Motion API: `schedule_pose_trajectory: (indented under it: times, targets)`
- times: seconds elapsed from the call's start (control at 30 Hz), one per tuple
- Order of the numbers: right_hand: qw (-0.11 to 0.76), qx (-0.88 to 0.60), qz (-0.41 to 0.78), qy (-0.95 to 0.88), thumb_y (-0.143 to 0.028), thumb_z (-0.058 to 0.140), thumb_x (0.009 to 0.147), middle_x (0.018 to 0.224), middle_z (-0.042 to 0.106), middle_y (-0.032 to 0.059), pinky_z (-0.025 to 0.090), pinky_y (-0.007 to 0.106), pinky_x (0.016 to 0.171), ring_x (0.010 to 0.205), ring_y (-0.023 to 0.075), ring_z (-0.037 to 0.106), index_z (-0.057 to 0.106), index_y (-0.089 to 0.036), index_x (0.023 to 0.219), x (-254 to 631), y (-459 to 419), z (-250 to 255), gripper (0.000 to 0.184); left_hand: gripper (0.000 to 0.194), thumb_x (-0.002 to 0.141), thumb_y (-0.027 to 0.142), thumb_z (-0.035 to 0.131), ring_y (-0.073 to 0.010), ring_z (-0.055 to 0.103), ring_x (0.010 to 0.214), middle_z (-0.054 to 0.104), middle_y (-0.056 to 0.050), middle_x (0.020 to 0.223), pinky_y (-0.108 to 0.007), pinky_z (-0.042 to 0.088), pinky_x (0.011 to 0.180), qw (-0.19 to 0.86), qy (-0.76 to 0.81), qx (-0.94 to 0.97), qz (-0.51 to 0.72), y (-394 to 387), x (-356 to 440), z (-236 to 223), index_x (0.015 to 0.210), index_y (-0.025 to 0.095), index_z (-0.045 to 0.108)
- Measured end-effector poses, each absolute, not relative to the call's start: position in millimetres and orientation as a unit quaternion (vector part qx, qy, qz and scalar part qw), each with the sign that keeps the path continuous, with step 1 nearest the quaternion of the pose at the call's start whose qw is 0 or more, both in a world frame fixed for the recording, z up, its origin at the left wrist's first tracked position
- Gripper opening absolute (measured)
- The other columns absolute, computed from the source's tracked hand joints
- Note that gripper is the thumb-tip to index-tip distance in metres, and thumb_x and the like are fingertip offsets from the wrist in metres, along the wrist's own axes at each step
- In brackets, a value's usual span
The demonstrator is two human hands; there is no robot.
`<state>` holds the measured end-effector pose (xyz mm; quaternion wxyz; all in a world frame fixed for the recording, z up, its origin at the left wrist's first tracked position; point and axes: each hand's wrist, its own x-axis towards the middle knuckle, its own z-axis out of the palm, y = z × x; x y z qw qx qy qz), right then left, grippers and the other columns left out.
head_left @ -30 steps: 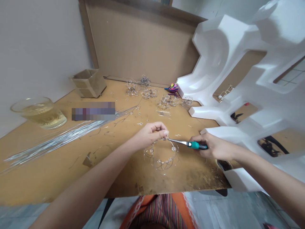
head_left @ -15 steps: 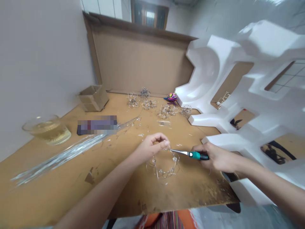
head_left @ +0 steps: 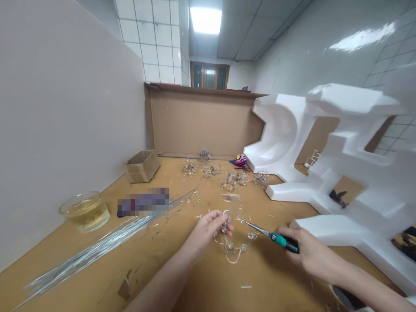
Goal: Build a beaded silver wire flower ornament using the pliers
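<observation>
Between its thumb and fingers, my left hand (head_left: 208,229) pinches a ring of thin silvery wire with clear beads (head_left: 243,247), held just above the brown tabletop. My right hand (head_left: 302,249) is closed around the green and black handles of needle-nose pliers (head_left: 282,241). The pliers' tips lie at the upper part of the ring, against a wire end; whether the jaws grip it I cannot tell. Beyond my hands, several finished-looking wire and bead clusters (head_left: 211,170) rest on the table. A few loose clear beads (head_left: 196,192) lie nearer.
A bundle of straight silvery wires (head_left: 107,245) stretches along the left, near a glass of yellowish liquid (head_left: 87,216), a blurred-out dark object (head_left: 143,202) and a small cardboard box (head_left: 142,167). White foam packing (head_left: 312,190) stands at the right; a colourful round item (head_left: 240,160) sits behind.
The view has tilted up, so the table sits lower in the picture. The pliers' tips have drawn away from my left fingertips to the right. My left hand still holds the beaded ring.
</observation>
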<state>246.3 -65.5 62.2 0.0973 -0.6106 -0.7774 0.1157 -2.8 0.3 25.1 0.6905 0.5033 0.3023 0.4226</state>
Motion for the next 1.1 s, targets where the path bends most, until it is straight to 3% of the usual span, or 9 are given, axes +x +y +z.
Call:
schedule_pose_trajectory:
  times: [0.13,0.37,0.57,0.7,0.9,1.1]
  targets:
    - [0.074,-0.611,0.096,-0.783,-0.010,0.043,0.065,0.062,0.051,-0.0018,0.028,0.025,0.054,0.058,0.0139,0.045,0.048,-0.020,0.072,248,-66,58,0.013,0.031,0.067,0.039,0.069,-0.0094,0.053,0.054,0.061,0.000,0.069,-0.023,0.040,0.058,0.690,0.317,0.513,0.400,2,-3,25,0.083,0.015,0.055]
    - [0.089,-0.612,0.085,-0.782,-0.010,0.043,0.065,0.060,0.054,-0.0013,0.029,0.025,0.053,0.055,0.0144,0.046,0.053,-0.021,0.076,244,-64,51,0.019,0.018,0.070,0.030,0.061,-0.0065,0.046,0.047,0.055,0.004,0.060,-0.021,0.035,0.053,0.690,0.313,0.519,0.396,2,-2,20,0.078,0.017,0.051]
    - [0.098,-0.611,0.101,-0.779,-0.012,0.043,0.067,0.063,0.057,-0.0007,0.033,0.025,0.054,0.057,0.0155,0.050,0.054,-0.022,0.076,242,-65,49,0.017,0.011,0.068,0.021,0.057,-0.0048,0.042,0.042,0.052,0.006,0.057,-0.022,0.036,0.056,0.690,0.300,0.513,0.413,1,2,17,0.074,0.018,0.049]
    - [0.120,-0.609,0.096,-0.778,-0.012,0.044,0.067,0.074,0.062,0.0013,0.037,0.025,0.058,0.065,0.0174,0.055,0.055,-0.023,0.083,246,-66,43,0.022,0.013,0.067,0.024,0.057,-0.0056,0.041,0.042,0.050,0.006,0.055,-0.023,0.038,0.057,0.686,0.309,0.496,0.434,0,4,17,0.075,0.018,0.048]
    - [0.133,-0.595,-0.008,-0.793,-0.013,0.046,0.070,0.081,0.059,0.0035,0.042,0.028,0.062,0.072,0.0191,0.058,0.054,-0.024,0.092,258,-67,45,0.026,0.013,0.069,0.025,0.056,-0.0052,0.041,0.043,0.048,0.008,0.052,-0.026,0.042,0.066,0.685,0.310,0.478,0.454,0,6,16,0.073,0.018,0.047]
    - [0.122,-0.545,-0.112,-0.822,-0.015,0.047,0.070,0.087,0.058,0.0060,0.042,0.031,0.065,0.075,0.0206,0.056,0.054,-0.023,0.098,245,-69,60,0.030,0.013,0.068,0.023,0.058,-0.0060,0.042,0.043,0.050,0.007,0.054,-0.024,0.039,0.057,0.659,0.315,0.528,0.432,-1,7,14,0.073,0.018,0.047]
